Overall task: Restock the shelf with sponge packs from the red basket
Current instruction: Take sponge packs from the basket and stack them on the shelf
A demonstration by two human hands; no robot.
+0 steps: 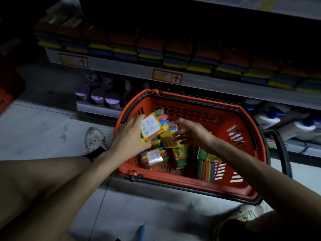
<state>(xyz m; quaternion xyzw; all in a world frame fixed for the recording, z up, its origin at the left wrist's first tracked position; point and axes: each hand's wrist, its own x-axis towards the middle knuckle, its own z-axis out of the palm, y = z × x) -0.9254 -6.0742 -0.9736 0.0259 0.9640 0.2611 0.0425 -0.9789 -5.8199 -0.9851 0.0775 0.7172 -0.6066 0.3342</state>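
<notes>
Left hand (129,134) holds a sponge pack (151,127); right hand's (190,132) grip is wide. Loosely held, the pack may drop into the red basket (187,110).

Pretty dim in here, most of the light lands on the floor (43,122), which is pale grey tile with a thin seam (102,197) and a few dark scuffs (63,134). The middle shelf (121,66) has a grey front edge with two red-framed yellow price labels (167,76), each with an up arrow. Underneath, the bottom shelf (97,109) holds purple-lidded tubs (98,96) on the left and white bottles with blue caps (271,119) off to the right. The top shelf (286,11) is barely lit, and everything above the middle one fades to near black.
</notes>
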